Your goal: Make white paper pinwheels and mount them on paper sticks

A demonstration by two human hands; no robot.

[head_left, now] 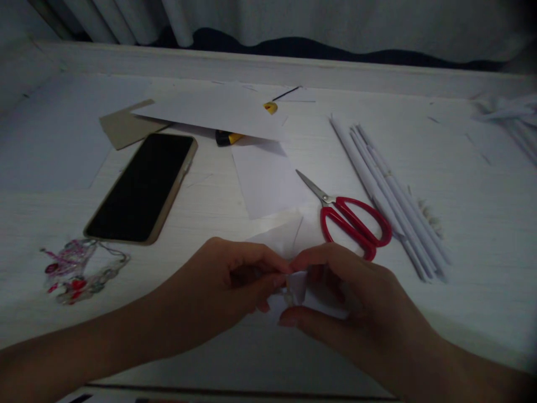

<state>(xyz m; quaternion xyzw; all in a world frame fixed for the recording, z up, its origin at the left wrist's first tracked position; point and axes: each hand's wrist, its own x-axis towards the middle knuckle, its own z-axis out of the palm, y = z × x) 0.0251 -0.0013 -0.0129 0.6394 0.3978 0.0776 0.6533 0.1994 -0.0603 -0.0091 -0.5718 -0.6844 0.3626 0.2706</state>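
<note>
White paper (282, 238) sat pinched between the left hand (222, 285) and right hand (356, 305), close above the table (482, 235). A hard tug could have torn the thin fold; red scissors (352, 221) lay just beyond.

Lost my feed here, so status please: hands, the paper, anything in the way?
Both shut: left grip and right grip pinching small white paper piece. Red-handled metal scissors lie close beyond right grip.
</note>
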